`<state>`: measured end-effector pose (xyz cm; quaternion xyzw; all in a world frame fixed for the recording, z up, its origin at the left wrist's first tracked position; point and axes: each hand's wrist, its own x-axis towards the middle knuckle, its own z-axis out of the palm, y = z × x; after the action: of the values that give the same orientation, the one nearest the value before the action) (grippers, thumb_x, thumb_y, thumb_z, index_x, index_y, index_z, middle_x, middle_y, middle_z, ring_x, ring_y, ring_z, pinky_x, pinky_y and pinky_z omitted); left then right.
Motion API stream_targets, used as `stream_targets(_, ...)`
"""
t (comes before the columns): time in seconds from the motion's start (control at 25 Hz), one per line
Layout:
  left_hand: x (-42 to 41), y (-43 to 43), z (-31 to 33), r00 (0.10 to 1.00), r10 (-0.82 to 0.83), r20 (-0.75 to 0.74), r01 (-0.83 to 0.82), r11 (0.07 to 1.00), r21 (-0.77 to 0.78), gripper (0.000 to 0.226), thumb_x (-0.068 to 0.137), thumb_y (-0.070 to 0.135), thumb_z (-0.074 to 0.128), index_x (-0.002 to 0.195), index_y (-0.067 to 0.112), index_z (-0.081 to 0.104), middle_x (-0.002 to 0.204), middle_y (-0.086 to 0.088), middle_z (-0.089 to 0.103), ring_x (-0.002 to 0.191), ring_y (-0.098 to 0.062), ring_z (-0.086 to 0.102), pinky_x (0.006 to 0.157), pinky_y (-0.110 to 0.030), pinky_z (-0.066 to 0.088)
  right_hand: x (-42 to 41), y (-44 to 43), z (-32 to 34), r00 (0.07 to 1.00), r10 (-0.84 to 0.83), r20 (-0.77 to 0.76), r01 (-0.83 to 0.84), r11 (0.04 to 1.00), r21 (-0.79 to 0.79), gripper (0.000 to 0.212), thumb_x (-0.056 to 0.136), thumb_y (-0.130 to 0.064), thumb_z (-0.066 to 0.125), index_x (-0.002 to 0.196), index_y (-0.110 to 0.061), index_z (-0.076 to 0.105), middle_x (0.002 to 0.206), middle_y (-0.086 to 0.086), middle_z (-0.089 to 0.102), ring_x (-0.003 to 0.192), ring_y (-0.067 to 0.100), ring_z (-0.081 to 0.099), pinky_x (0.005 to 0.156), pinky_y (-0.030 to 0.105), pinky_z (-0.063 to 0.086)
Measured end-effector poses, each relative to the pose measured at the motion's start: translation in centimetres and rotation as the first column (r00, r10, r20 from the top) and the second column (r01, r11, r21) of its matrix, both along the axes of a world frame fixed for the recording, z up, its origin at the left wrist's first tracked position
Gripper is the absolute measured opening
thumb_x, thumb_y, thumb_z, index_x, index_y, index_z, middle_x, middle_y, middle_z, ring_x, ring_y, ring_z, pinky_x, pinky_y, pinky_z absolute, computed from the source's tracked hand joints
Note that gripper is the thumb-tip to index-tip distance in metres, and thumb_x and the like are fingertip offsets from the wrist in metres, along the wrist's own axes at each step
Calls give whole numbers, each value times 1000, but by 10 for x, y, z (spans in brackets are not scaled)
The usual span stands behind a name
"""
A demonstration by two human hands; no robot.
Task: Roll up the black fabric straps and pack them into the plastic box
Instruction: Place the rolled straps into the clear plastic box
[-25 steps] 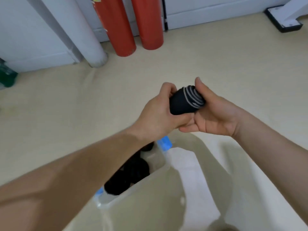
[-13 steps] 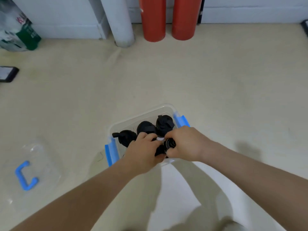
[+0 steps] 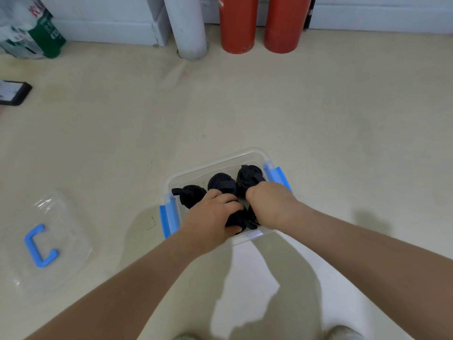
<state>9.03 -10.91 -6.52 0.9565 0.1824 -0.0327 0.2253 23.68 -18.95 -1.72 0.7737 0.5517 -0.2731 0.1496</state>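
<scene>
A clear plastic box (image 3: pixel 215 165) with blue side clips sits on the floor in front of me. Three rolled black straps lie along its far side: one at the left (image 3: pixel 190 195), one in the middle (image 3: pixel 220 182), one at the right (image 3: pixel 250 176). Both hands reach into the near part of the box. My left hand (image 3: pixel 213 217) grips a rolled black strap (image 3: pixel 239 220) with curled fingers. My right hand (image 3: pixel 268 202) is curled over the same roll from the right; its fingertips are hidden.
The clear lid (image 3: pixel 49 244) with a blue handle lies on the floor at the left. Two red cylinders (image 3: pixel 235 23) and a white pipe (image 3: pixel 187 25) stand at the far wall. A dark tablet (image 3: pixel 13 93) and a plastic bag (image 3: pixel 27 28) are at far left.
The hands came down from chest height with the rolled strap into the box. Since half a second ago they have pushed it lower into the near side.
</scene>
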Motion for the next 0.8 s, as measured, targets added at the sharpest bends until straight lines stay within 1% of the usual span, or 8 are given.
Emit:
stream_targets(0.08,-10,-1,13,991,119,65,-114,991,-72,40,82,38,71,121,29,66,129,8,59,118,-20,49,102,-35,42,2,-7,5,999,-47,1,47,993,106,20,90,-5,51,73,-13,44,70,2,45,71,27,51,54,29,38)
stream_targets(0.16,-29,2,20,920,318,227,-333,943,27,40,80,39,68,118,29,65,126,4,58,116,-23,48,96,-38,43,12,-16,5,989,-148,-4,137,907,397,11,94,-20,52,99,-15,61,91,4,59,94,29,55,67,32,46)
stream_targets(0.24,-51,2,20,779,571,257,-588,809,-15,48,80,32,74,124,27,57,129,-1,50,119,-25,43,97,-35,37,23,-25,-2,967,-243,-78,245,799,549,41,97,-25,51,137,-16,51,134,9,55,122,30,46,87,40,49)
stream_targets(0.32,-64,-5,14,674,728,127,-706,685,-179,67,82,26,77,140,19,44,141,-7,41,128,-27,38,104,-31,31,23,-33,-9,957,-253,-144,291,843,453,66,100,-31,47,157,-13,18,163,12,17,146,30,22,110,44,39)
stream_targets(0.4,-65,-13,7,673,739,7,-707,646,-289,81,88,26,71,153,13,25,155,-7,28,141,-23,30,111,-27,26,13,-36,-22,968,-208,-138,243,912,330,75,103,-38,40,158,-11,-3,167,11,-7,153,28,-3,122,41,22)
stream_targets(0.56,-69,-14,-1,740,673,-14,-653,712,-260,83,95,34,60,157,16,7,164,0,12,150,-15,16,109,-21,22,0,-39,-30,983,-164,-84,182,931,316,78,103,-42,38,156,-4,-5,166,13,-10,151,33,-17,125,38,3)
stream_targets(0.68,-80,-4,8,738,675,-6,-646,704,-294,72,95,40,58,155,21,23,158,6,28,144,-12,29,116,-32,29,9,-30,-7,992,-128,1,127,982,138,74,100,-42,42,155,-5,7,165,13,8,152,36,4,121,41,22)
stream_targets(0.8,-114,21,12,571,819,58,-764,556,-328,40,95,29,60,133,26,53,132,9,51,119,-12,52,99,-30,43,16,8,46,965,53,256,-84,990,112,37,93,-34,44,126,-18,47,126,4,59,115,29,58,83,35,52)
